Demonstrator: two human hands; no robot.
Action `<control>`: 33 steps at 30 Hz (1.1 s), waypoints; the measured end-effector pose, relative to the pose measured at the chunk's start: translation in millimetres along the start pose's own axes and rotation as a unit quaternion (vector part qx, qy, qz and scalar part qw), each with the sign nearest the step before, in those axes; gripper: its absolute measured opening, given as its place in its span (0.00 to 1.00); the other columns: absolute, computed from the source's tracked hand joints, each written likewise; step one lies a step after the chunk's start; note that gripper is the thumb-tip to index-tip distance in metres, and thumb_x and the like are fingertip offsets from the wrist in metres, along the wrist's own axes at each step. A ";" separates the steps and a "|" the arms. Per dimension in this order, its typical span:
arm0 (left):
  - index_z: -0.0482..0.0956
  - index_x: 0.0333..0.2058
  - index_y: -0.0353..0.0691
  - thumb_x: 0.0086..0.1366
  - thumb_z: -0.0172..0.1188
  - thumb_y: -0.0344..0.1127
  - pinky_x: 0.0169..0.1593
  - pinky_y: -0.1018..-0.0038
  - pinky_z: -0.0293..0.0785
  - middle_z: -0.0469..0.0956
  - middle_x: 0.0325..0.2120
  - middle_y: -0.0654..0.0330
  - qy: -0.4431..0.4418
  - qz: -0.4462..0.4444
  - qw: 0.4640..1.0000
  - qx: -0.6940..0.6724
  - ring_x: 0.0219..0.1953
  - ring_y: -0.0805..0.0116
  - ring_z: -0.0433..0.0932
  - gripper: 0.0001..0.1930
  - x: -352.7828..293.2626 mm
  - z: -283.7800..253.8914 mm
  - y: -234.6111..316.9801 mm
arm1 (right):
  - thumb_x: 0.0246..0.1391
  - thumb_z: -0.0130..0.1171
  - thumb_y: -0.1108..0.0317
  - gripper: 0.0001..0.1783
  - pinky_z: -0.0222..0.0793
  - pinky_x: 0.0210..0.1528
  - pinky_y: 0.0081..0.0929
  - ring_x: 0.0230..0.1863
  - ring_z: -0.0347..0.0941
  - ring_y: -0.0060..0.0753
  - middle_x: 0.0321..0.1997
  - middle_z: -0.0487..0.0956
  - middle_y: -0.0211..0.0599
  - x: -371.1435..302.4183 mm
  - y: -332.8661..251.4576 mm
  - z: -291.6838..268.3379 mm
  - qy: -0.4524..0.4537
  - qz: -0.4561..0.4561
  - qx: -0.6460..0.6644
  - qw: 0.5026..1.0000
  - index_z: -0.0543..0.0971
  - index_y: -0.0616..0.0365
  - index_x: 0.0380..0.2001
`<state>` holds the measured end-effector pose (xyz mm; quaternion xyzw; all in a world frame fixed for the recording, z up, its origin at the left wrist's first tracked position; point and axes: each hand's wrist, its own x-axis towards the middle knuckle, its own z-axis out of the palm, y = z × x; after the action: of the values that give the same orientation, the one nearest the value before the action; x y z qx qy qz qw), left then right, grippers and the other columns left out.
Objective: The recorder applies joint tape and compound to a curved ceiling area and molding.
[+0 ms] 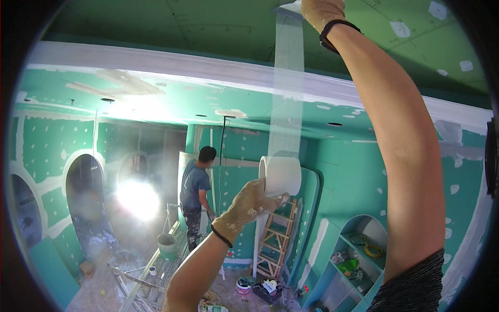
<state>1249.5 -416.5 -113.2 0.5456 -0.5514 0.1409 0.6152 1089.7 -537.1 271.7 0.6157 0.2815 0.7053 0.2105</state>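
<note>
In my gloved left hand (pixel 244 208) is a white roll of mesh drywall tape (pixel 286 177), its fingers wrapped under and behind the roll. A strip of mesh tape (pixel 287 88) runs from the roll up to the green ceiling board (pixel 218 28). At the strip's upper end, my gloved right hand (pixel 323 14) is raised overhead, closed on a putty knife (pixel 292 8). Its broad blade lies against the top of the strip; the handle is hidden by the glove. The strip hangs in front of a white-edged beam (pixel 182 70).
A person (pixel 196 190) stands on a metal scaffold at mid-left, near a bucket (pixel 167 245). Bright work light (pixel 138 200) glares behind. A wooden ladder (pixel 275 242) leans at the far wall. Shelves (pixel 358 260) with cables and bags stand at right. Tools and tubs lie on the floor.
</note>
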 end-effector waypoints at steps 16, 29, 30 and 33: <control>0.81 0.50 0.29 0.65 0.65 0.30 0.43 0.78 0.75 0.82 0.36 0.66 -0.039 -0.155 0.979 0.124 0.38 0.77 0.77 0.16 -69.0 -4.4 -39.8 | 0.67 0.42 0.74 0.19 0.73 0.63 0.44 0.61 0.76 0.53 0.60 0.77 0.54 29.7 -8.6 25.1 -0.004 0.208 -0.213 0.955 0.76 0.63 0.56; 0.80 0.51 0.29 0.68 0.63 0.39 0.41 0.77 0.75 0.84 0.35 0.61 0.111 -0.156 0.981 0.040 0.36 0.80 0.76 0.19 -75.6 32.4 0.6 | 0.64 0.45 0.74 0.17 0.73 0.61 0.46 0.58 0.77 0.54 0.55 0.80 0.61 18.0 2.7 5.6 -0.009 0.163 -0.168 0.972 0.77 0.67 0.52; 0.80 0.51 0.29 0.68 0.63 0.39 0.41 0.77 0.75 0.84 0.35 0.61 0.109 -0.155 0.981 0.042 0.36 0.80 0.76 0.19 -70.5 32.6 1.1 | 0.64 0.46 0.73 0.17 0.73 0.60 0.46 0.58 0.77 0.53 0.55 0.80 0.61 21.2 14.7 18.6 0.027 0.154 -0.192 0.969 0.77 0.67 0.51; 0.81 0.51 0.30 0.68 0.63 0.42 0.40 0.74 0.76 0.85 0.33 0.57 0.123 -0.158 0.975 0.095 0.34 0.77 0.78 0.21 -52.4 28.3 9.4 | 0.65 0.46 0.70 0.16 0.73 0.59 0.47 0.57 0.78 0.53 0.53 0.80 0.58 18.3 34.1 50.1 0.051 0.151 -0.205 0.966 0.77 0.65 0.51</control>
<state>1208.9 -414.0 -157.7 0.6607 -0.3620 0.1597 0.6379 1138.1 -544.1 312.0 0.5581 0.0445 0.8019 0.2084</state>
